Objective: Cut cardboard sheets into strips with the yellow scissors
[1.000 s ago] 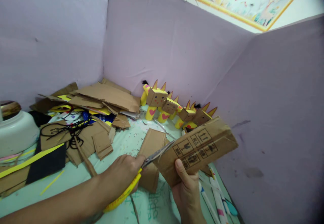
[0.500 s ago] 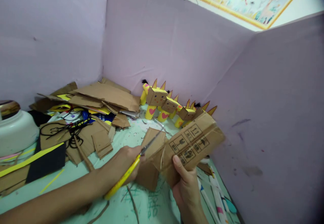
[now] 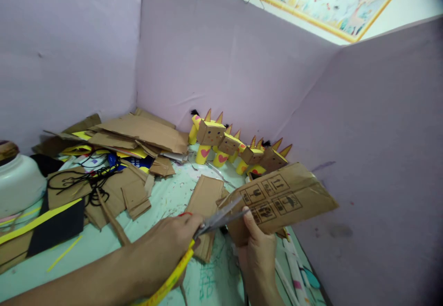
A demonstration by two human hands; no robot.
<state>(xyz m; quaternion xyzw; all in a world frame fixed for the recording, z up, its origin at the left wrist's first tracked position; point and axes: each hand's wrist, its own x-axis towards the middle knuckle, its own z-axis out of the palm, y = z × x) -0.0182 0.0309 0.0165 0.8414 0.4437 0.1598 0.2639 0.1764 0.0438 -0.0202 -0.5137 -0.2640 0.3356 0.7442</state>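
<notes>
My left hand (image 3: pixel 173 246) is closed around a pair of scissors (image 3: pixel 221 220) with a yellow handle. Their blades are parted and reach the left end of a brown cardboard piece (image 3: pixel 294 190); whether they have the edge between them I cannot tell. That piece is printed with black packing symbols and is held up, tilted, by my right hand (image 3: pixel 258 250), thumb on the printed face. Below the blades, a flat cardboard strip (image 3: pixel 206 195) lies on the pale green tablecloth (image 3: pixel 169 200).
Cardboard animal figures (image 3: pixel 211 135) with yellow legs and horns stand by the back wall. Cardboard scraps (image 3: pixel 148 130) and tangled black cord (image 3: pixel 98 183) lie on the left, beside a white jar (image 3: pixel 20 183). Marker pens (image 3: pixel 296 269) lie at right. Purple partition walls (image 3: pixel 221 66) enclose the table.
The scissors' blades have opened and moved onto the cardboard's left end. My right hand has turned the cardboard flatter, its far end swinging right. The view has shifted slightly.
</notes>
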